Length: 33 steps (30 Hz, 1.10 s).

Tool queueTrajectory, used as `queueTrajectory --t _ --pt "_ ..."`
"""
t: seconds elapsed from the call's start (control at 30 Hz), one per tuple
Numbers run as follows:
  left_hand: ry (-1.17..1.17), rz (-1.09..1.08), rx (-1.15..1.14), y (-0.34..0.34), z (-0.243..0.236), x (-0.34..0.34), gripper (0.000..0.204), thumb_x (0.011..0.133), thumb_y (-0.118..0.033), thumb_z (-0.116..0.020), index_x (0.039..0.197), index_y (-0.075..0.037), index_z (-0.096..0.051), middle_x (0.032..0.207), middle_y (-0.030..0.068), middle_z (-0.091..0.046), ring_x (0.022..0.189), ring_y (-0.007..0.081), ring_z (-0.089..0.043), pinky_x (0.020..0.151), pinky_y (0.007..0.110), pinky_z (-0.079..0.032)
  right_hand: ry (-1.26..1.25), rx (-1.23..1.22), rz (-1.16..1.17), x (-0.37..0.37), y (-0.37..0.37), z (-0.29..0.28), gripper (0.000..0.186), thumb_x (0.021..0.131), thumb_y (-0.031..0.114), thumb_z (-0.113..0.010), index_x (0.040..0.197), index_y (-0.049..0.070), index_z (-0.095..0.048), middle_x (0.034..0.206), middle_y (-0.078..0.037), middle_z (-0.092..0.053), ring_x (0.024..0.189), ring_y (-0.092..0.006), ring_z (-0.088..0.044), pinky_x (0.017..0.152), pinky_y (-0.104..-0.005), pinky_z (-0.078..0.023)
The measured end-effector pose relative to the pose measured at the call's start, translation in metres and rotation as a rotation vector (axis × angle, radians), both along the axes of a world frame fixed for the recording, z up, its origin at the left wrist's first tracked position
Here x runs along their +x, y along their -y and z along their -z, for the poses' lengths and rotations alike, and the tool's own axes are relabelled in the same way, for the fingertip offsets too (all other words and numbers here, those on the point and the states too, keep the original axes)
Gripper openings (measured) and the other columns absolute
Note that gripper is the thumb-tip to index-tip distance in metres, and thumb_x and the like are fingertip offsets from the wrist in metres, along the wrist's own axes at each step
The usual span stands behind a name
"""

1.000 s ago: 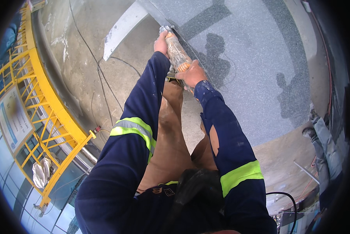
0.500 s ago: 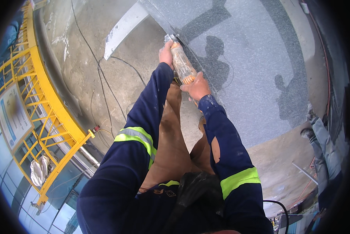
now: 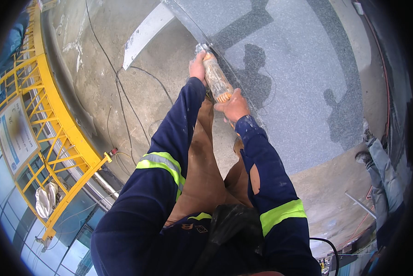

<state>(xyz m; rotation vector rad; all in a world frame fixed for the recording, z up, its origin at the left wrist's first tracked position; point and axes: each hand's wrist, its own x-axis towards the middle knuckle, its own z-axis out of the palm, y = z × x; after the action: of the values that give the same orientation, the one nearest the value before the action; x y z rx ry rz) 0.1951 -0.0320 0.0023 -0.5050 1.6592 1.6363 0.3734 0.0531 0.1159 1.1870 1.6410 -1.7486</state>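
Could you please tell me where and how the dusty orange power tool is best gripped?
The dusty orange power tool is probably best held at both ends of its long, rounded body: left hand from the left near the front, right hand from the right around the rear, by the orange ribbed band. It slants beside the grey speckled slab, its length leaving room for two grips.

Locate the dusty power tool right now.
In the head view, the power tool is in both hands, upper middle of the picture, along the left edge of the speckled grey slab.
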Motion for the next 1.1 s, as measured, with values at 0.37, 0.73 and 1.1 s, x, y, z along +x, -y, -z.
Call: queueTrajectory --t 0.37,0.73,1.1 --pt "0.004 -0.026 0.044 0.006 0.006 0.013 0.044 0.096 -0.038 -0.065 0.108 0.004 -0.064 0.09 0.0162 -0.071 0.074 0.0273 -0.072 0.067 0.044 -0.06 0.021 -0.035 0.016 0.013 0.003 0.0 0.067 0.076 0.021 -0.086 0.119 -0.01 -0.045 0.108 -0.032 -0.069 0.078 -0.0349 -0.076 0.058 -0.0391 -0.064" --pt "0.001 -0.107 -0.044 0.002 0.019 0.01 0.041 0.098 -0.038 -0.063 0.111 0.001 -0.064 0.092 0.0144 -0.071 0.077 0.0277 -0.072 0.072 0.045 -0.059 -0.017 0.018 0.016 0.014 0.004 0.009 0.071 0.075 0.023 -0.089 0.119 -0.014 -0.047 0.104 -0.031 -0.069 0.076 -0.0324 -0.076 0.054 -0.0398 -0.06" --pt "0.049 0.006 0.063 0.003 0.007 -0.008 0.04 0.1 -0.038 -0.061 0.112 0.001 -0.063 0.093 0.015 -0.07 0.077 0.0286 -0.071 0.074 0.045 -0.06 0.045 -0.015 -0.015 -0.005 0.0 0.0 0.067 0.077 0.021 -0.085 0.123 -0.01 -0.047 0.107 -0.032 -0.071 0.084 -0.0358 -0.078 0.065 -0.0409 -0.064"
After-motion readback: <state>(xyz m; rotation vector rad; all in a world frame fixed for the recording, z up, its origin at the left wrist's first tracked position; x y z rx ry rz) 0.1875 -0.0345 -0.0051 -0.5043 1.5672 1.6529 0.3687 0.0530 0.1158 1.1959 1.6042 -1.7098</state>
